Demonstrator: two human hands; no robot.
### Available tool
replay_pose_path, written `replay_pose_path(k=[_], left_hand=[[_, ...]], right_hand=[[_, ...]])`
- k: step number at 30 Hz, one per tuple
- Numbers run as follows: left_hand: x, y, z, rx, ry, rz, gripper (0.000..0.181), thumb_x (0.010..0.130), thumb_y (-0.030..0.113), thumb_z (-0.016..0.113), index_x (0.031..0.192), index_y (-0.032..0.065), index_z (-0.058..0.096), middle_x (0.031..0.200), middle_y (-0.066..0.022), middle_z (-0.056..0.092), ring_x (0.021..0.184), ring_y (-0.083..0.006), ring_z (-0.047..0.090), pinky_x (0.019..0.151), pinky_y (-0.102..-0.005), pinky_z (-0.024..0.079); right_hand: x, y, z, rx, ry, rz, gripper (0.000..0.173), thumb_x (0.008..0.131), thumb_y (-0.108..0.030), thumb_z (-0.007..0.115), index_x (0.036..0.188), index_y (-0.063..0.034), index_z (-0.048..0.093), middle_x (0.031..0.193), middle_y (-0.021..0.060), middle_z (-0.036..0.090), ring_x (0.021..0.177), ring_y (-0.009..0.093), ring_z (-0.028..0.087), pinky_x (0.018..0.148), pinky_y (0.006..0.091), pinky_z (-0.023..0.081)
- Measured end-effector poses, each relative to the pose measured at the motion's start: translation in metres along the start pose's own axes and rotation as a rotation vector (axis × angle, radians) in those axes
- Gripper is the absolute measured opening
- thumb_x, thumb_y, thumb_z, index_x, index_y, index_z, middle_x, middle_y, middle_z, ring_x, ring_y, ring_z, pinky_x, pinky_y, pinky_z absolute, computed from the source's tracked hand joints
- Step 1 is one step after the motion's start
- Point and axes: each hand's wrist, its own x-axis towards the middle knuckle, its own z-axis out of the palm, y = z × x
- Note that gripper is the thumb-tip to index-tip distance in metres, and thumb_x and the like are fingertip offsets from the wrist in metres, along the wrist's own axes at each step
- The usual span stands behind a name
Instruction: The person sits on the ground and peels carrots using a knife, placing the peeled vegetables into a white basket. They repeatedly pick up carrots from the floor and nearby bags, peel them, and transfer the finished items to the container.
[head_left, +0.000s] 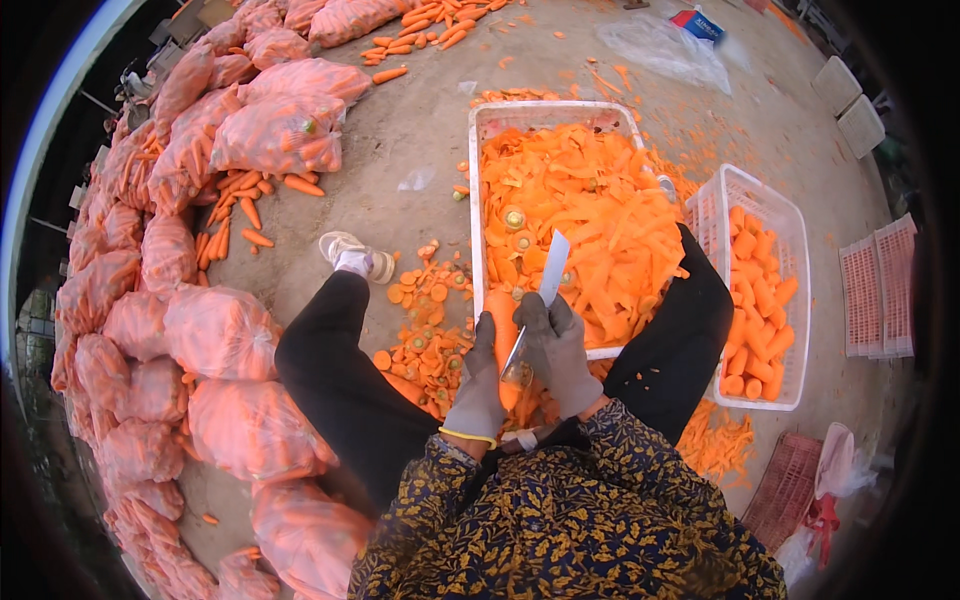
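Note:
My left hand (478, 394), in a grey work glove with a yellow cuff edge, grips a large orange carrot (501, 319) lengthwise. Close beside it, my right hand (561, 358) wears a matching glove. A knife with a broad flat blade (555, 264) sticks out from the right hand's fingers, pointing away from me. A narrow metal edge of a second tool, apparently a peeler (514, 351), lies against the carrot; the right hand hides most of it. Both hands are over the near edge of a white plastic crate (475, 217) heaped with carrot peelings (577, 202) and cut-off tops.
To the right, a white plastic basket (799, 300) holds peeled carrot pieces (757, 300). Plastic sacks of carrots (225, 330) are piled along the left. Carrot slices (424, 360) litter the ground between my legs. Red crates (877, 289) and a plastic sheet (667, 52) lie farther off.

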Motion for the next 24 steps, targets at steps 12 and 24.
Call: replay_pose_path(k=[12, 24], left_hand=[[-0.003, 0.017, 0.021, -0.085, -0.089, 0.102, 0.048, 0.097, 0.048, 0.049, 0.120, 0.0058, 0.053, 0.101, -0.0084, 0.063, 0.087, -0.0198, 0.063, 0.074, -0.0301, 0.054], [-0.016, 0.018, -0.010, -0.083, -0.306, 0.016, 0.054, 0.098, 0.051, 0.043, 0.129, 0.0073, 0.050, 0.098, -0.0047, 0.060, 0.080, -0.0147, 0.057, 0.061, -0.0270, 0.049]], right_hand=[[0.015, -0.024, -0.006, 0.202, -0.155, -0.006, 0.034, 0.093, -0.009, 0.061, 0.123, 0.0025, 0.053, 0.089, -0.0019, 0.056, 0.084, 0.009, 0.054, 0.078, 0.0246, 0.046], [0.097, -0.041, -0.008, 0.058, 0.054, -0.013, 0.037, 0.094, -0.014, 0.060, 0.124, 0.0065, 0.053, 0.101, 0.0043, 0.062, 0.087, 0.011, 0.056, 0.081, 0.0251, 0.045]])
